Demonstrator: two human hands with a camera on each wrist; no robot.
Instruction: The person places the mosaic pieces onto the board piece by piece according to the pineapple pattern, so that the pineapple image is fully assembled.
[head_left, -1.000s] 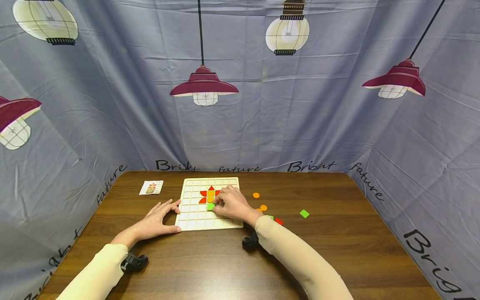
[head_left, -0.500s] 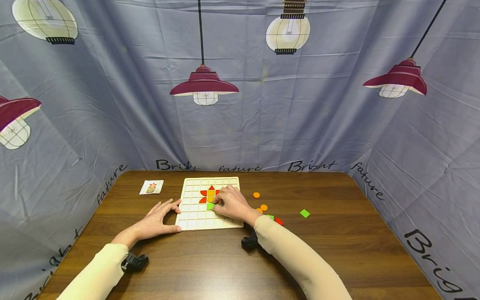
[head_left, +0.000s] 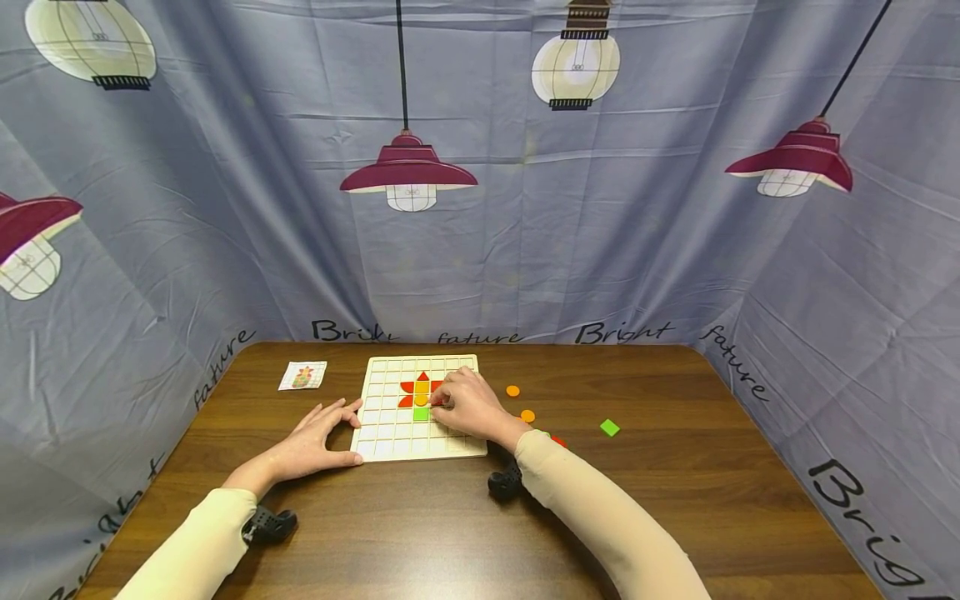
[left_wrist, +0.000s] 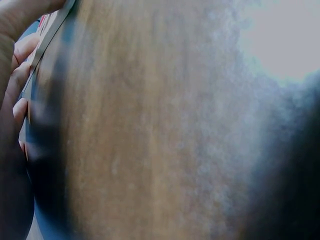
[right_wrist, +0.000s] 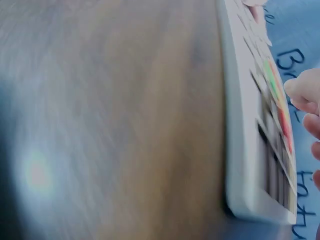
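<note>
A cream grid board [head_left: 390, 437] lies on the table with a flat pattern of red, yellow, orange and green pieces. In its cells, a green square [head_left: 421, 414] sits just below an orange disc [head_left: 422, 400]. My right hand [head_left: 472, 406] is bent over the board, fingertips beside the green square and near red pieces; nothing shows between them. In the right wrist view its thumb and fingers [right_wrist: 305, 90] are curved above the board's surface. My left hand [head_left: 315, 442] touches the board's left edge, thumb near the front corner.
A small picture card [head_left: 303, 376] lies left of the board. To the right are orange discs [head_left: 513, 391], a green square piece [head_left: 610, 427] and a red piece [head_left: 558, 441] partly behind the right sleeve. A printed curtain [head_left: 480, 267] surrounds the table.
My right fingertips have shifted slightly right, off the green square, which now shows whole in its cell. The left hand and board have stayed in place.
</note>
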